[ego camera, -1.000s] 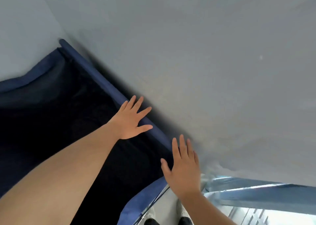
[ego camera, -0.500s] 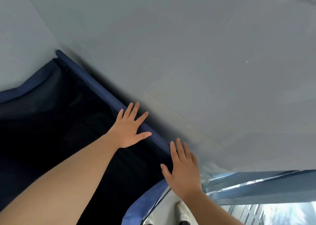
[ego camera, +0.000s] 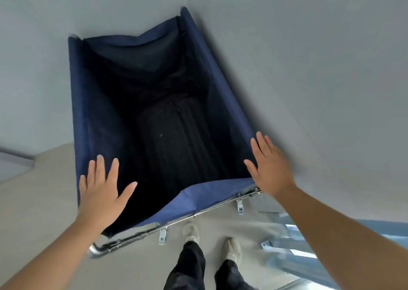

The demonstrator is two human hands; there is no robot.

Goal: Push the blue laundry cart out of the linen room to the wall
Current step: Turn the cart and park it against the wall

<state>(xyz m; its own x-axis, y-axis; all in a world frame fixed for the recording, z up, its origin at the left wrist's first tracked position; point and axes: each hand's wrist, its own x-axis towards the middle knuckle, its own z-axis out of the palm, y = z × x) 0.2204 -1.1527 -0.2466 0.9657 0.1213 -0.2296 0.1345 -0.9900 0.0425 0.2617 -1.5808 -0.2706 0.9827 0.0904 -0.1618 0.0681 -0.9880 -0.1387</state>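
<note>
The blue laundry cart [ego camera: 76,104] fills the middle of the view, a deep fabric bin with a dark inside and a metal frame bar along its near edge. Its far end and right side stand against a grey wall [ego camera: 309,69]. My left hand [ego camera: 102,192] hovers flat over the cart's near left corner, fingers spread, holding nothing. My right hand [ego camera: 268,166] is spread open over the near right corner, next to the wall, also holding nothing. Whether either palm touches the rim I cannot tell.
Beige floor [ego camera: 33,201] lies left of and behind the cart. My two feet [ego camera: 209,239] stand just behind the metal bar [ego camera: 176,221]. A glass and metal frame [ego camera: 298,252] runs along the floor at lower right. Grey walls meet in a corner beyond the cart.
The view has swung back so the whole cart shows. My left hand has come off the right rim to the near left corner; my right hand has shifted to the near right corner.
</note>
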